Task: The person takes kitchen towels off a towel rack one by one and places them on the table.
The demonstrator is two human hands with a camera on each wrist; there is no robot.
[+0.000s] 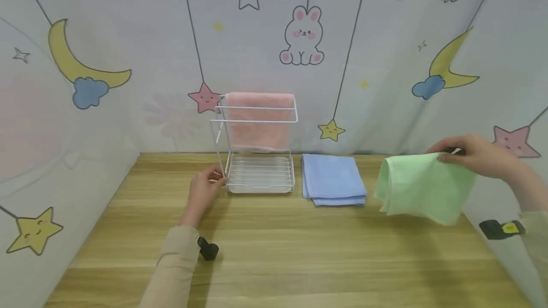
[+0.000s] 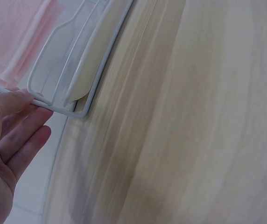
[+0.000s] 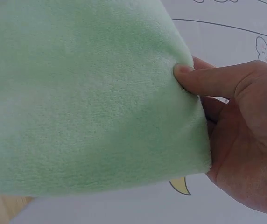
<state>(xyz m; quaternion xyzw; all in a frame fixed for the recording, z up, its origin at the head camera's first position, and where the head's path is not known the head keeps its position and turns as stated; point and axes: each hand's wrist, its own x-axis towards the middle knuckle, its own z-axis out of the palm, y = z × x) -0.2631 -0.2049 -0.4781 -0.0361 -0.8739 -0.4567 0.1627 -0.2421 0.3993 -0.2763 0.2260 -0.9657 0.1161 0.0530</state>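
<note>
A folded green towel [image 1: 424,187] hangs above the table at the right, its top edge pinched between the thumb and fingers of my right hand [image 1: 479,156]. In the right wrist view the thumb presses on the fuzzy towel [image 3: 101,102]. My left hand [image 1: 203,191] pinches the lower left frame of a white wire rack [image 1: 261,121]; the left wrist view shows thumb and fingers on the wire. A pink towel [image 1: 260,122] drapes over the rack's rear bar. The two bars in front of it carry nothing.
A folded blue towel [image 1: 333,179] lies on the wooden table [image 1: 274,255], just right of the rack. The rack's base holds a clear tray [image 1: 260,188]. Behind the table stands a cartoon-printed backdrop [image 1: 257,51].
</note>
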